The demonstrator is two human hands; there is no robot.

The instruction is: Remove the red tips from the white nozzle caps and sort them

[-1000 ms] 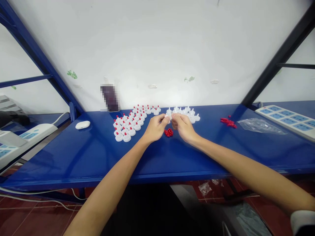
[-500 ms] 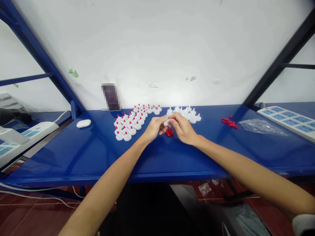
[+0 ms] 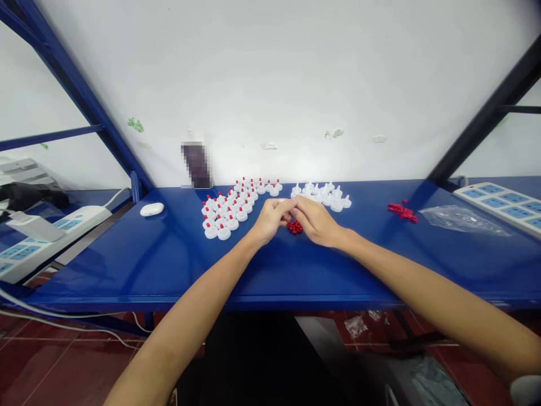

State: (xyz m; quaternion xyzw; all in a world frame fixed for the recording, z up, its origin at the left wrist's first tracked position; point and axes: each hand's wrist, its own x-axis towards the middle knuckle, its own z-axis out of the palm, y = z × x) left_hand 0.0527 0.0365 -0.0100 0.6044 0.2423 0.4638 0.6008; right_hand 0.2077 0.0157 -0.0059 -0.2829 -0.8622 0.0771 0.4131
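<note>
My left hand and my right hand meet fingertip to fingertip above the blue table, both closed. The white spout cap seen between them a moment ago is now almost wholly hidden by the fingers of my left hand. What the right fingertips pinch is hidden. Just below the fingers lies a small pile of red tips. To the left stand rows of white spout caps with red tips on them. Behind my right hand is a group of white spout caps without red tips.
A second heap of red tips and a clear plastic bag lie to the right, near a power strip. On the left are a white earbud case and another power strip. A phone-like dark object leans on the wall.
My fingers have closed together, covering the white spout cap that showed between them. The whole view has shifted slightly, so the table things appear a little further right.
</note>
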